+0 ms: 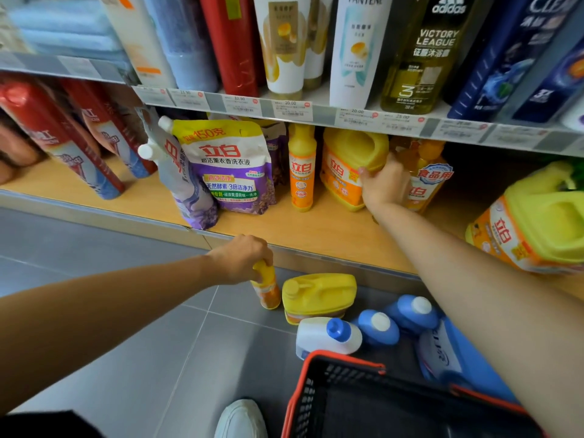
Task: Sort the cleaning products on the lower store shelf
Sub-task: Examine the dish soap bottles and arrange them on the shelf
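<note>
On the wooden lower shelf my right hand grips the handle side of a yellow detergent jug. To its left stands a slim orange dish-soap bottle, then purple refill pouches. Behind my right hand stands an orange pump bottle. Down on the floor, my left hand is closed over the top of a small yellow bottle, which stands upright. Beside it sits a second yellow jug.
Blue and white bottles lie on the grey floor tiles by a black-and-red basket. A large yellow jug stands at the shelf's right end, red spray cans at its left. Shampoo bottles fill the upper shelf. My white shoe is below.
</note>
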Available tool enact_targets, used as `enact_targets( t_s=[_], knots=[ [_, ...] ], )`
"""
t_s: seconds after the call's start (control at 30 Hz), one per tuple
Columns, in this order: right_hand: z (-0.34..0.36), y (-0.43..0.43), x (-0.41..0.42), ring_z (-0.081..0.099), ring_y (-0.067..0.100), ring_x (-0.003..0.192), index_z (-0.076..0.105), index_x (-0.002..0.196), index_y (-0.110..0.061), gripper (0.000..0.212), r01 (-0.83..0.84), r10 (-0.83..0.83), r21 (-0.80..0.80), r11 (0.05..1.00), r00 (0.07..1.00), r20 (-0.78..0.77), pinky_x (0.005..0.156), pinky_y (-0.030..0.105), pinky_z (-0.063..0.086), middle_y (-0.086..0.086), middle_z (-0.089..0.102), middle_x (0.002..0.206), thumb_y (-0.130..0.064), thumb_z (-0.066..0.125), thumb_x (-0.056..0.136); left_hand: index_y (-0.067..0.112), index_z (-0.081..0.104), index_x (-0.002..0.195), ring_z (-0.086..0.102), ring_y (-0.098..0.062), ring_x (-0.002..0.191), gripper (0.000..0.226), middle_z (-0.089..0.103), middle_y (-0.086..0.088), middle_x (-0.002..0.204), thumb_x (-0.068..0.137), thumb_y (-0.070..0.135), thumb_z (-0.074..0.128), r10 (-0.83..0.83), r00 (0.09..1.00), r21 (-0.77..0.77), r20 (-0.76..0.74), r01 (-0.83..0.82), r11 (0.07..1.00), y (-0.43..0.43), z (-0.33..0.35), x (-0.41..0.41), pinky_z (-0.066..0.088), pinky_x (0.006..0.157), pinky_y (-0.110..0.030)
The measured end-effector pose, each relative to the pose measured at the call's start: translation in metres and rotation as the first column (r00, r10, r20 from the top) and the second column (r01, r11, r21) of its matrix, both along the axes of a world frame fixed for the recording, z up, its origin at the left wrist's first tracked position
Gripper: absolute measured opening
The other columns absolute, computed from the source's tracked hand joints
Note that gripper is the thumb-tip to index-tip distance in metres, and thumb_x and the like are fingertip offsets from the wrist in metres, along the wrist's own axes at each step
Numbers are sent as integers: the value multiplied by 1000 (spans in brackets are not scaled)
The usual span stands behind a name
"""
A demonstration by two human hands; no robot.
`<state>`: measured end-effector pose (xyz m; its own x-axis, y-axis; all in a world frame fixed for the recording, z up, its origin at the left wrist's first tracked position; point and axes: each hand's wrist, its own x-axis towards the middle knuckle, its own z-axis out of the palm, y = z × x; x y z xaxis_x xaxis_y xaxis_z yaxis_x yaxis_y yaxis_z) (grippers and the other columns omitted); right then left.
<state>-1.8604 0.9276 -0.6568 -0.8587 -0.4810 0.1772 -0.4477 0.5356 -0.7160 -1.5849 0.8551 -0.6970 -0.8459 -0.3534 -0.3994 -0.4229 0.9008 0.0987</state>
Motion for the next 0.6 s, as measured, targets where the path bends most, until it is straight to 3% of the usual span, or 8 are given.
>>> enact_targets(
  t_s=[0.1, 0.2, 0.3, 0.4, 0.5, 0.6],
  knots=[
    [-15, 4, -1, 66, 34, 111, 67, 110, -9, 16, -51, 50, 19, 999, 998, 33, 90, 38, 51, 14, 72, 115, -16, 63, 96, 22, 69, 124, 62, -18, 107, 41, 67, 0, 122, 86, 34, 78, 47, 998, 23, -48, -46, 999, -7, 4, 4, 48, 84, -25],
    [-32, 17, 8, 63, 29, 120, 57, 139, -10, 46, -220, 222, -36, 975, 939, 265, 106, 44, 48, 13, 63, 135, -8, 67, 94, 22, 74, 118, 65, -17, 100, 38, 71, 1, 116, 82, 32, 82, 79, 985, 38, -150, -75, 997, -13, 25, 8, 54, 84, -28],
    [-44, 34, 31, 65, 24, 108, 54, 142, -9, 62, -360, 362, -82, 929, 844, 396, 94, 35, 52, 13, 61, 136, -13, 79, 85, 20, 76, 110, 66, -15, 91, 34, 73, 3, 107, 79, 31, 86, 127, 950, 111, -287, -99, 989, -21, 58, 9, 57, 77, -29],
    [-52, 46, 59, 63, 18, 104, 56, 139, -15, 71, -563, 554, -142, 814, 679, 482, 82, 27, 51, 7, 63, 132, -20, 88, 75, 21, 77, 102, 66, -16, 83, 28, 72, 4, 94, 78, 34, 86, 188, 886, 150, -424, -136, 979, -24, 90, 3, 58, 70, -36],
    [-51, 47, 85, 60, 13, 108, 50, 144, -23, 89, -699, 682, -190, 689, 538, 495, 78, 21, 50, -3, 60, 129, -27, 94, 66, 19, 78, 89, 66, -16, 73, 20, 73, 2, 79, 77, 33, 87, 281, 780, 199, -560, -203, 959, -25, 114, -7, 57, 69, -42],
    [-48, 40, 102, 60, 8, 103, 50, 138, -25, 89, -765, 755, -155, 625, 542, 370, 79, 19, 49, -9, 59, 121, -31, 96, 62, 17, 79, 87, 67, -24, 74, 22, 73, -5, 78, 76, 34, 87, 369, 683, 259, -630, -264, 929, -26, 128, -19, 57, 73, -47]
  ],
)
